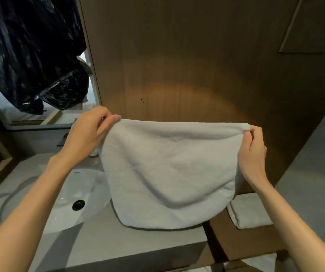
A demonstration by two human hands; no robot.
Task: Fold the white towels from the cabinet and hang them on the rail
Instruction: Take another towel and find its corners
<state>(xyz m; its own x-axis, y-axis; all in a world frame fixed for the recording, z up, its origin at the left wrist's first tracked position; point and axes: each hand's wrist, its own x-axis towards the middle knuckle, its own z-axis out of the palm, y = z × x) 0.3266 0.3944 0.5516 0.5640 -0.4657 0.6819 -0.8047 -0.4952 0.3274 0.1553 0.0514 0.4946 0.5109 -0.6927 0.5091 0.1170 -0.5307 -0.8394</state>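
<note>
Towel (169, 169) taut — corners pinched, hanging free

White towel (167, 169): plush terry, doubled over, held up in the air by its two top corners, top edge stretched near level, body sagging in a rounded belly, lower hem curved and hanging just above the countertop beside the basin. Second white towel (250, 212): folded into a compact rectangle, lying flat on a shelf at lower right, partly hidden.
</note>
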